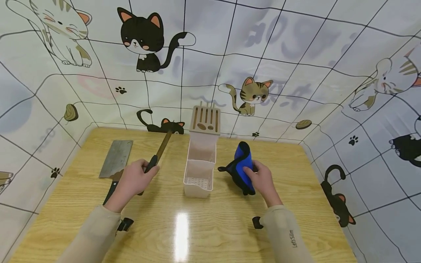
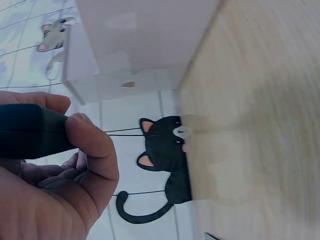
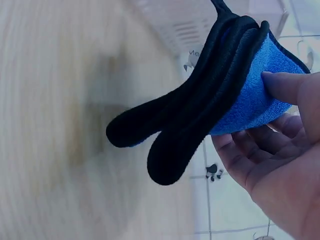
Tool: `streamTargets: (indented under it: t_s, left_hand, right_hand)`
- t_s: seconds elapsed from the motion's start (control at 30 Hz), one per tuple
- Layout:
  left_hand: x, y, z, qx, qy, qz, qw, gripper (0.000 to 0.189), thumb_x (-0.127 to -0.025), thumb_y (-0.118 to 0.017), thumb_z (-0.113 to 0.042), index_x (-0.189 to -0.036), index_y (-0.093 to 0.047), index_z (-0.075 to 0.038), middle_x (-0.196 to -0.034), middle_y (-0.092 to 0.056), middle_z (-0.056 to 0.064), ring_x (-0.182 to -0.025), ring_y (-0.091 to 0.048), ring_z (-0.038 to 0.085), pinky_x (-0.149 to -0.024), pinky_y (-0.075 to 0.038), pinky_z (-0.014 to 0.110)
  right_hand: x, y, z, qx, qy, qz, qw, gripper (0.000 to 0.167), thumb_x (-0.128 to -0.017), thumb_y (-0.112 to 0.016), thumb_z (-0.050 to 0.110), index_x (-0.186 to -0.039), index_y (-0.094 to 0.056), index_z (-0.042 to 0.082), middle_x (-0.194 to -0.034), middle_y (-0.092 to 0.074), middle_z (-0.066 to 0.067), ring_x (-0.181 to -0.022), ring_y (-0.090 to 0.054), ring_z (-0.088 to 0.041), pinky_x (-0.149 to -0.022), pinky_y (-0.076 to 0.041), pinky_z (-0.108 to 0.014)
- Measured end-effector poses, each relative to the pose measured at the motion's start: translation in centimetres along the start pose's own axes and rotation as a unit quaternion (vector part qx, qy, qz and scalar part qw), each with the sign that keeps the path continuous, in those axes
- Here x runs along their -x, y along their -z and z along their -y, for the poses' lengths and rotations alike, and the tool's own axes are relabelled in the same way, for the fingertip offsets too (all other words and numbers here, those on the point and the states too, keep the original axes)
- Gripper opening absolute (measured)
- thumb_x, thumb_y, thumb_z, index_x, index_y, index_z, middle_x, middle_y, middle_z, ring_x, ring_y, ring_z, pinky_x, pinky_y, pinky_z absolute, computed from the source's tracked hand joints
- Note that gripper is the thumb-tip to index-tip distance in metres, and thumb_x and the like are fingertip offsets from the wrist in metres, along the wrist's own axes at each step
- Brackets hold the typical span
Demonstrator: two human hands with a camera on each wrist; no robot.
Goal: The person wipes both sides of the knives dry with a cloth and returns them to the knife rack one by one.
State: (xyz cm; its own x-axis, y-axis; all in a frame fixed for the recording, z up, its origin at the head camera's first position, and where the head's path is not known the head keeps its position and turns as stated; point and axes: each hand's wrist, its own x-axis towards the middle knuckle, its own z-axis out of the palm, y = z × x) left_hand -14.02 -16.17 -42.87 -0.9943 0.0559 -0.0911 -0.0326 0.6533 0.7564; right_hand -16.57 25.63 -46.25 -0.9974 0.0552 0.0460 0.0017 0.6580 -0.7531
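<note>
My left hand (image 1: 133,179) grips the black handle of a narrow knife (image 1: 162,148), whose long blade points up and away over the table and mirrors the wood colour. The left wrist view shows thumb and fingers around the dark handle (image 2: 35,131). Beside that forearm a cleaver (image 1: 116,159) lies flat, its black handle partly covered by my wrist. To the right of the holder, my right hand (image 1: 264,179) pinches a folded blue cloth (image 1: 243,168) with thick black edging and a hanging loop. Its folded edges face the table in the right wrist view (image 3: 200,100).
Between my hands stands a cream plastic utensil holder (image 1: 198,188) with open compartments and a slotted brown-beige top (image 1: 205,120) at its back. The wooden table (image 1: 223,226) meets cat-patterned wall coverings (image 1: 204,69) at the back and sides.
</note>
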Motion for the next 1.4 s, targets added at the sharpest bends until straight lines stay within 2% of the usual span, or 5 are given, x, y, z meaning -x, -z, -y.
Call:
streamTargets:
  t_s: [0.2,0.57,0.83,1.13,1.4]
  left_hand:
    - [0.4,0.4,-1.2,0.018,-0.040,-0.020,0.9988,0.041,-0.104,-0.060,-0.036,-0.106,-0.065,0.004,-0.069,-0.058,0.006,-0.052,-0.050,0.019,-0.051,-0.043,0.036]
    - [0.4,1.7,-4.0,0.059,-0.075,-0.044,0.9945,0.035,-0.106,-0.058,-0.034,-0.104,-0.064,0.001,-0.078,-0.065,0.010,-0.064,-0.061,0.019,-0.054,-0.048,0.034]
    - [0.3,1.2,-6.1,0.065,-0.118,-0.076,0.9880,0.031,-0.107,-0.058,-0.032,-0.097,-0.067,-0.004,-0.076,-0.067,0.007,-0.059,-0.059,0.017,-0.054,-0.046,0.031]
    - [0.7,0.4,-7.4,0.135,-0.128,-0.069,0.9800,0.032,-0.108,-0.055,-0.028,-0.091,-0.061,-0.002,-0.075,-0.063,0.012,-0.060,-0.058,0.019,-0.050,-0.047,0.031]
    - [1.0,-0.8,-7.7,0.176,-0.142,-0.061,0.9721,0.028,-0.108,-0.056,-0.020,-0.091,-0.061,0.001,-0.074,-0.061,0.012,-0.058,-0.056,0.018,-0.047,-0.044,0.029]
  right_hand:
    - [-0.2,-0.1,1.9,-0.061,0.014,-0.013,0.9979,0.033,-0.101,-0.066,0.012,-0.129,-0.065,-0.004,-0.114,-0.071,-0.025,-0.106,-0.068,-0.037,-0.094,-0.056,-0.053]
    - [-0.6,1.0,6.5,-0.110,0.051,-0.063,0.9906,0.036,-0.100,-0.067,0.015,-0.131,-0.064,-0.002,-0.118,-0.071,-0.024,-0.100,-0.073,-0.041,-0.091,-0.058,-0.054]
    - [-0.6,1.3,9.4,-0.134,0.105,-0.103,0.9800,0.034,-0.098,-0.067,0.010,-0.130,-0.066,-0.003,-0.117,-0.071,-0.025,-0.099,-0.072,-0.041,-0.091,-0.057,-0.055]
    - [-0.9,0.6,10.9,-0.136,0.148,-0.130,0.9710,0.037,-0.096,-0.068,0.005,-0.132,-0.065,-0.003,-0.117,-0.071,-0.024,-0.100,-0.070,-0.037,-0.082,-0.053,-0.019]
    - [-1.3,0.0,12.4,-0.116,0.171,-0.135,0.9690,0.039,-0.097,-0.068,0.010,-0.135,-0.063,0.000,-0.118,-0.071,-0.022,-0.099,-0.069,-0.036,-0.085,-0.059,-0.049]
